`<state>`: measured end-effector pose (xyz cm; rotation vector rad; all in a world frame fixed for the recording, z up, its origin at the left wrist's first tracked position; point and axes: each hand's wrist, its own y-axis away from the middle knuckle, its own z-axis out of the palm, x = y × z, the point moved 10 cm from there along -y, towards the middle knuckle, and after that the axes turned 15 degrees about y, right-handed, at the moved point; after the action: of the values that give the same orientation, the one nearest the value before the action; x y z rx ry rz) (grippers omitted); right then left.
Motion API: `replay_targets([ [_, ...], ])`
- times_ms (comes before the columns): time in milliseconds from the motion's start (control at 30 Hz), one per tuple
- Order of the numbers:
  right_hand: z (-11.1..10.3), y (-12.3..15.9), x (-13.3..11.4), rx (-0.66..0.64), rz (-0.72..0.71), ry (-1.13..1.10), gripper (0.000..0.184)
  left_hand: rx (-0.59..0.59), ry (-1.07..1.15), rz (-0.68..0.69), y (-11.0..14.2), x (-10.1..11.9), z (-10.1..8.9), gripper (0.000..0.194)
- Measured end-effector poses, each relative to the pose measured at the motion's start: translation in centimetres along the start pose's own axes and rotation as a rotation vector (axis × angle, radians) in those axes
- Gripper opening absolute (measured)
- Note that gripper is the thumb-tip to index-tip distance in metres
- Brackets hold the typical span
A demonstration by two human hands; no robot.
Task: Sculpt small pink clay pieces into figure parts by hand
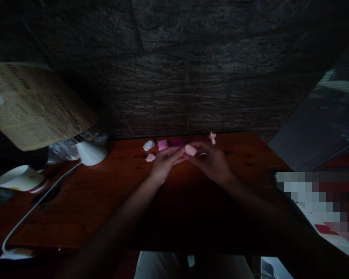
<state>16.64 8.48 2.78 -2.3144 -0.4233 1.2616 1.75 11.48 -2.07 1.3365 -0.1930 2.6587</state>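
Both my hands meet over the far part of a dark wooden table. My left hand and my right hand pinch a small pale pink piece of paper between their fingertips. Just behind them lie a pink square sheet and a darker magenta square sheet. A white crumpled paper form and a pale pink folded piece lie to the left. Another small pink folded shape stands at the back right.
A white desk lamp with a bent arm stands at the left, beside clear plastic wrap. A white cup sits at the far left under a brown newspaper sheet. A dark stone-pattern wall backs the table.
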Motion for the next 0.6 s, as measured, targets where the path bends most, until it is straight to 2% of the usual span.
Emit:
replay_targets([
  [200,-0.5,0.3,-0.4,0.061,-0.032,0.134,0.030,0.024,0.042,-0.006,0.2,-0.1,0.1,0.029],
  [400,-0.1,0.3,-0.5,0.028,-0.026,0.159,0.029,0.001,0.023,0.020,0.2,-0.1,0.4,0.028],
  [600,-0.1,0.4,-1.1,0.026,-0.044,0.183,0.027,0.050,-0.048,0.069,0.6,0.3,0.3,0.029],
])
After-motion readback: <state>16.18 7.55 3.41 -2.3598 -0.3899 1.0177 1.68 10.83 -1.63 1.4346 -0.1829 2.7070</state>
